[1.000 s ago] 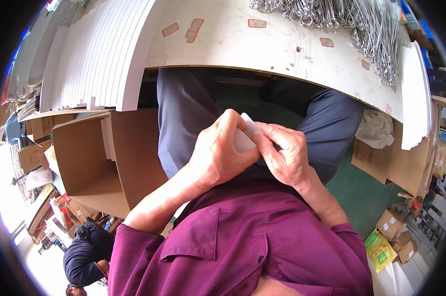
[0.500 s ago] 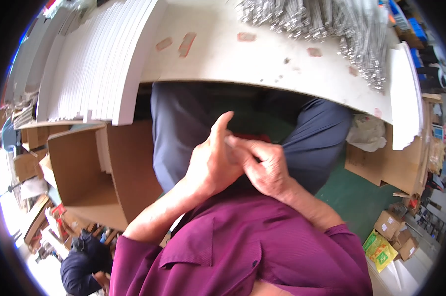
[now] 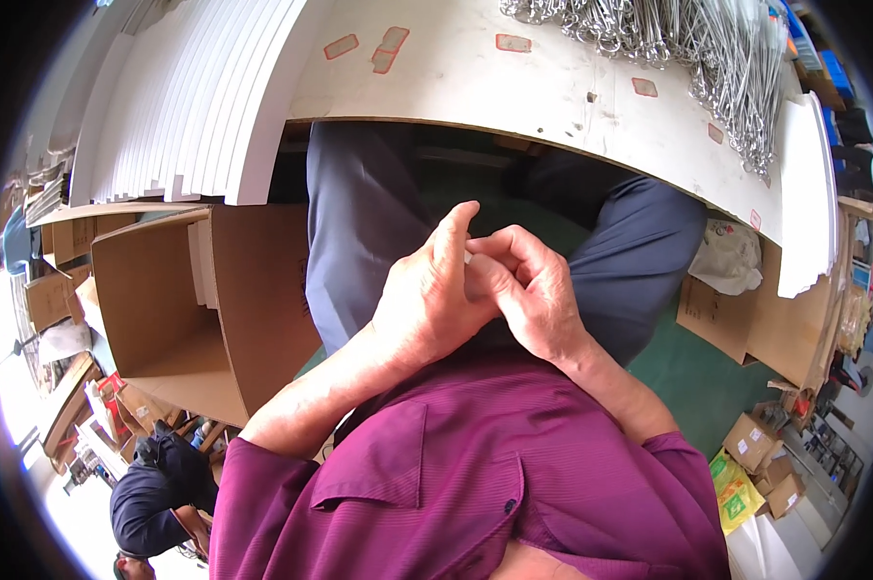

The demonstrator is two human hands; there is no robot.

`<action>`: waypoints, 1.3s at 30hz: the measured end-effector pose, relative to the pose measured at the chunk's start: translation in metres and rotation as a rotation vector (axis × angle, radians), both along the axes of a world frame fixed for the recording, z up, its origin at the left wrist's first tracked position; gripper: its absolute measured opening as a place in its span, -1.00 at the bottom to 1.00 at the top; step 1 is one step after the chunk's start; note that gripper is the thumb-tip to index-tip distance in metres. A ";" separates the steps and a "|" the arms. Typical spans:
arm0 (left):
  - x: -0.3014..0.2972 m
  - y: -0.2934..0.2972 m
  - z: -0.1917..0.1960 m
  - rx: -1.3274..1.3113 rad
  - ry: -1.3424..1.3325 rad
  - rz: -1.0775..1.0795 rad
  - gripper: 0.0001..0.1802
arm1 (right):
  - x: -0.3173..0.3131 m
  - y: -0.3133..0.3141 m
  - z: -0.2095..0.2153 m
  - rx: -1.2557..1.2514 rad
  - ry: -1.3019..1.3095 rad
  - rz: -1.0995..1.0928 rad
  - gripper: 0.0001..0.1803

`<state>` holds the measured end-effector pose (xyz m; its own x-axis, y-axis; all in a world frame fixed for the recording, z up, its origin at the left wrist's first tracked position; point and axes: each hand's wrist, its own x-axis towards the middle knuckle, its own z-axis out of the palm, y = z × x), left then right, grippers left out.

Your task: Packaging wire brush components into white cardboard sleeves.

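Note:
Both my hands meet above my lap, in front of the table edge. The thumb of my left hand (image 3: 427, 298) is stretched up and apart, while its other fingers are partly hidden behind the right hand. My right hand (image 3: 535, 298) is closed in a pinch, its fingertips against the left hand's fingers. A small pale spot (image 3: 468, 257) shows at the right fingertips; I cannot tell what it is. On the white table (image 3: 436, 87) above lies a heap of thin metal rods (image 3: 736, 92) with looped ends.
White panels (image 3: 190, 106) stand in a row at the left, more white panels (image 3: 805, 193) at the right. An open cardboard box (image 3: 262, 309) stands beside my left leg. A plastic bag (image 3: 729, 256) hangs near cardboard at right. Another person (image 3: 166, 493) bends at lower left.
My view has shifted, so the table sits higher in the picture. Both hands stay together, and the right fingers have bent and drawn slightly up. The other person has bent lower.

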<state>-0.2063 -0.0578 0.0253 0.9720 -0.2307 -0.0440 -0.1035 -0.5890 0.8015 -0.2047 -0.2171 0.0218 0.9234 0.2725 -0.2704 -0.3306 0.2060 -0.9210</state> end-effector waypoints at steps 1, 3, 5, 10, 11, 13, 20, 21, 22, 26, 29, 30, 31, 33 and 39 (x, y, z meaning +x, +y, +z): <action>0.000 0.000 0.000 -0.010 -0.028 -0.004 -0.12 | 0.001 -0.003 0.000 -0.055 -0.016 0.030 -0.88; -0.004 -0.001 -0.006 -0.003 -0.033 0.000 -0.14 | -0.002 0.000 -0.003 -0.061 -0.006 0.021 -0.87; -0.004 -0.001 -0.009 0.004 -0.039 0.001 -0.16 | -0.005 0.003 -0.004 -0.098 -0.029 -0.007 -0.87; -0.006 -0.001 0.004 0.117 -0.154 -0.024 -0.19 | -0.002 -0.002 -0.002 -0.123 -0.035 -0.091 -0.86; -0.009 0.001 0.002 0.119 -0.153 -0.023 -0.19 | 0.001 -0.006 -0.001 -0.135 -0.012 -0.076 -0.85; -0.014 0.004 -0.004 0.112 -0.074 -0.057 -0.26 | 0.003 -0.007 -0.001 -0.152 0.014 -0.069 -0.85; -0.016 0.003 0.003 0.106 0.038 -0.032 -0.32 | 0.001 -0.016 -0.004 -0.069 0.034 -0.101 -0.86; -0.016 0.003 0.004 0.105 0.030 -0.034 -0.32 | 0.001 -0.018 -0.004 -0.062 0.042 -0.091 -0.88; -0.016 0.002 0.004 0.105 0.022 -0.037 -0.32 | 0.001 -0.019 -0.003 -0.055 0.051 -0.081 -0.91; -0.017 0.003 0.004 0.090 0.023 -0.030 -0.32 | 0.000 -0.023 -0.006 -0.025 0.053 -0.076 -0.90; -0.018 0.004 0.001 0.084 -0.004 -0.042 -0.32 | -0.006 -0.017 -0.002 -0.174 -0.059 -0.095 -0.88; -0.018 0.005 -0.001 0.082 -0.036 -0.037 -0.30 | -0.007 -0.014 0.002 -0.255 -0.143 -0.094 -0.87; -0.018 0.006 -0.002 0.080 -0.069 -0.031 -0.28 | -0.008 -0.012 0.004 -0.335 -0.229 -0.091 -0.85; -0.017 0.007 -0.003 0.075 -0.068 -0.018 -0.29 | -0.012 -0.011 0.000 -0.303 -0.235 -0.115 -0.84; -0.016 0.008 0.000 0.046 -0.044 0.006 -0.29 | -0.016 -0.011 -0.002 -0.344 -0.336 0.020 -0.52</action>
